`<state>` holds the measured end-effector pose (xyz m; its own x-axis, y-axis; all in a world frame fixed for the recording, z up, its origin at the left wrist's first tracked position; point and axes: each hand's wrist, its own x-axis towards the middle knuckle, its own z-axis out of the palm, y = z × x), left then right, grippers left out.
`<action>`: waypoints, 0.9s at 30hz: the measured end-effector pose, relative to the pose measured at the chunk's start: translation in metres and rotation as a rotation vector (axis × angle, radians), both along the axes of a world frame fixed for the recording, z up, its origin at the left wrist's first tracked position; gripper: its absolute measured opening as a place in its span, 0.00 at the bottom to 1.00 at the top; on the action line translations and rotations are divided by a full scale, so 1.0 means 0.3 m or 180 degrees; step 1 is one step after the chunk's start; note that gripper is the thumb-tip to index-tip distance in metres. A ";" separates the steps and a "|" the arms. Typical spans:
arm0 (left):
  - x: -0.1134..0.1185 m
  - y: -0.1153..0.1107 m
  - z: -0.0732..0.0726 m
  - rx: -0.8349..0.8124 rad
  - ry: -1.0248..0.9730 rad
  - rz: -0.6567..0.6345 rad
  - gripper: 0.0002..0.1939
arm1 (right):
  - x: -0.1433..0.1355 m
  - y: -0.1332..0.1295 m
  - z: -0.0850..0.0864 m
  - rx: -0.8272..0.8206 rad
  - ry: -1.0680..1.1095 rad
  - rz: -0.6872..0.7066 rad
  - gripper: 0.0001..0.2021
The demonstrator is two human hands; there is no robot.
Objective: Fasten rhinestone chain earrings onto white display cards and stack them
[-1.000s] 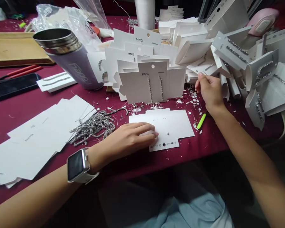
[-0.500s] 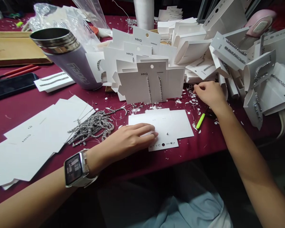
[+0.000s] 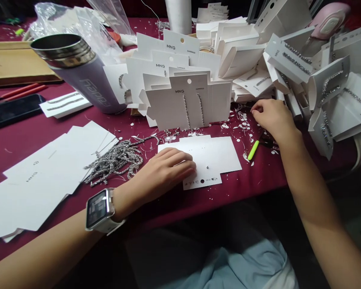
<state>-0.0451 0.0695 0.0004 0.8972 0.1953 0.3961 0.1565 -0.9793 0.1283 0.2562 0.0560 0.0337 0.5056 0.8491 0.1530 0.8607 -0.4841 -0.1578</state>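
White card [image 3: 225,154]: flat on the maroon tablecloth [image 3: 156,218], near the table's front edge, centre of the scene. Face up are small holes along the far part, a metal stud [image 3: 207,167] toward the middle, printed marks on the near tab.

Left hand [image 3: 168,170] rests on the card's left part, presumably to stop it sliding. Fingers close together, loosely bent, laid over rather than clenched; the thumb is hidden. Forearm comes in from the near left, low, wrist bearing a watch [image 3: 96,208].

Right hand [image 3: 275,116] is beyond the card, to the right, just beside scattered white bits [image 3: 243,120]. Thumb and forefinger drawn narrow, tips close; cannot tell whether anything small sits between them. Forearm runs up from the near right, wrist bent so the fingers point left.

Green-handled tool [image 3: 253,150] lies between card and right wrist, probably for easy reach. Silver chains [image 3: 117,162] heap left of the card, beside stacked blank cards [image 3: 48,172]; likely kept there as supply.

Far side: an upright card with two chains [image 3: 194,100] leads a standing row, perhaps propped to save space. Tumbler [image 3: 78,76] stands left of it.
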 end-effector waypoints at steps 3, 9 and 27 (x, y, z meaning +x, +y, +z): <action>-0.003 -0.003 0.002 0.0129 0.0108 -0.0019 0.06 | 0.003 -0.003 0.001 -0.0169 -0.0040 -0.0038 0.12; -0.003 0.000 0.009 0.0256 0.0149 -0.0047 0.09 | 0.006 -0.002 0.005 -0.0276 0.0034 -0.0048 0.15; -0.012 -0.008 0.013 0.0641 -0.0026 -0.0118 0.10 | 0.049 -0.015 0.007 0.0038 -0.0009 -0.0211 0.17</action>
<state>-0.0488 0.0672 0.0044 0.8989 0.0784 0.4311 0.1198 -0.9904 -0.0697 0.2709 0.0515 0.0358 0.5603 0.8119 0.1644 0.8272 -0.5382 -0.1613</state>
